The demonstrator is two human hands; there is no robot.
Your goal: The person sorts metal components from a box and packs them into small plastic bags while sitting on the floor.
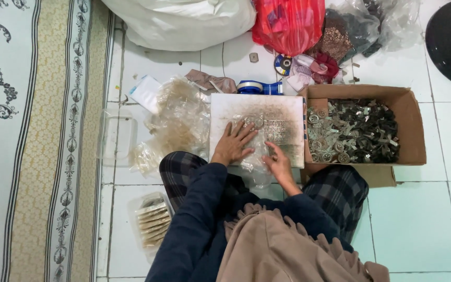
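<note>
My left hand (pixel 234 142) lies flat with spread fingers on a clear plastic bag (pixel 259 137) that rests on a white, stained square board (pixel 285 112). My right hand (pixel 277 162) rests on the near edge of the same bag, fingers curled on the plastic. A small round metal part (pixel 254 121) shows through the bag just beyond my left fingertips. Dark blue sleeves cover both arms.
An open cardboard box (pixel 411 122) of small metal parts stands right of the board. A heap of clear bags (pixel 178 122) and an empty clear tub (pixel 117 137) lie left. A tub of packed bags (pixel 151 222) sits near my left knee. Tape dispenser (pixel 259 87), sacks, carpet (pixel 32 141).
</note>
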